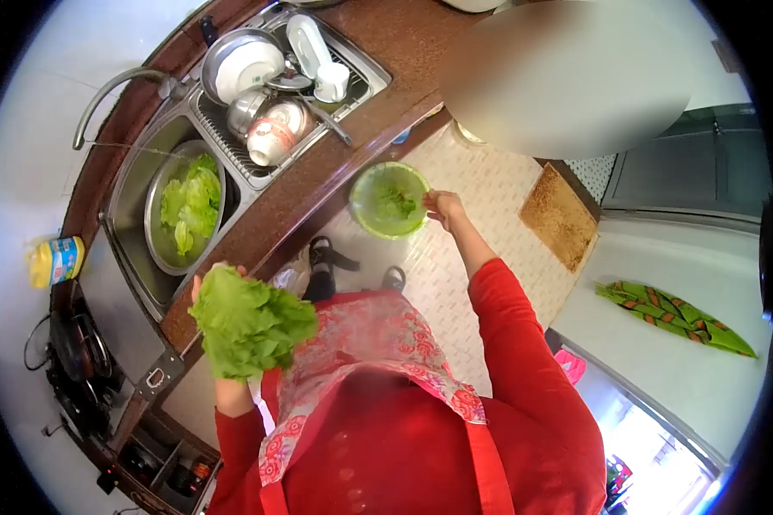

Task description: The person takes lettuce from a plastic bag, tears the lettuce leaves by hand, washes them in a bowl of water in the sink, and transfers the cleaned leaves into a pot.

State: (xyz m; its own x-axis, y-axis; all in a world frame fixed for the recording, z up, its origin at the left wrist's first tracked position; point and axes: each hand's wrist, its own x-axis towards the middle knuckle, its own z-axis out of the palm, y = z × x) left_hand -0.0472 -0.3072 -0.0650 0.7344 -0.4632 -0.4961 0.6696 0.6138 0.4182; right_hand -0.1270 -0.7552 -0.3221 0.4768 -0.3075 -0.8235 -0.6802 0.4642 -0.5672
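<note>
A leafy head of green lettuce (253, 322) rests in my left hand (199, 285), beside the sink's front edge. Its leaves cover most of that hand, but fingertips show along the upper edge. Out to the right, my right hand (443, 209) has its fingers bent together at the rim of a pale green round basin (366, 211). Whether they grip the rim or a scrap of leaf is unclear. Inside the basin lie small green leaf pieces (395, 203). In the sink, a metal bowl (156, 245) holds loose lettuce leaves (193, 199) under a thin stream from the faucet (103, 90).
A drying rack (253, 176) beside the sink (129, 219) holds bowls, cups and a pan. The brown counter edge (296, 206) runs diagonally by my left side. Dark cookware (77, 348) is at lower left. A brown mat (560, 216) lies on the tiled floor.
</note>
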